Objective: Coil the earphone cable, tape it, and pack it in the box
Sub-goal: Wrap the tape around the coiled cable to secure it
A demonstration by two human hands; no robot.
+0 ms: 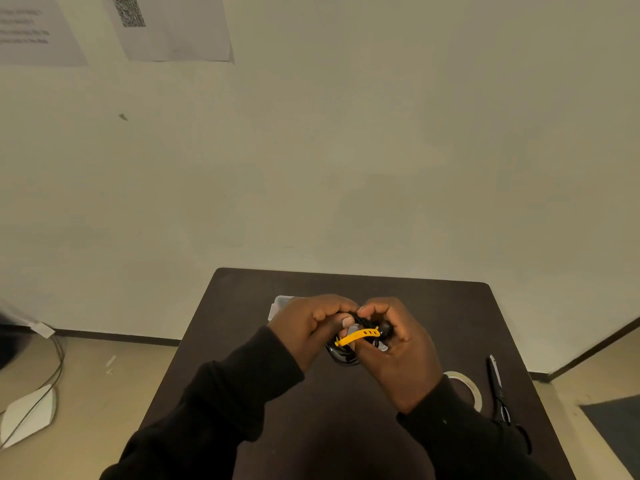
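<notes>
Above the middle of the dark table, both hands hold a coiled black earphone cable. A yellow strap crosses the coil. My left hand grips the coil from the left with curled fingers. My right hand grips it from the right, its thumb by the strap. Behind the hands lies a clear plastic box, mostly hidden. A roll of tape lies on the table at the right.
Black-handled scissors lie right of the tape, near the table's right edge. The table stands against a pale wall with papers pinned on it. On the floor at the left lie a white object and a thin cable.
</notes>
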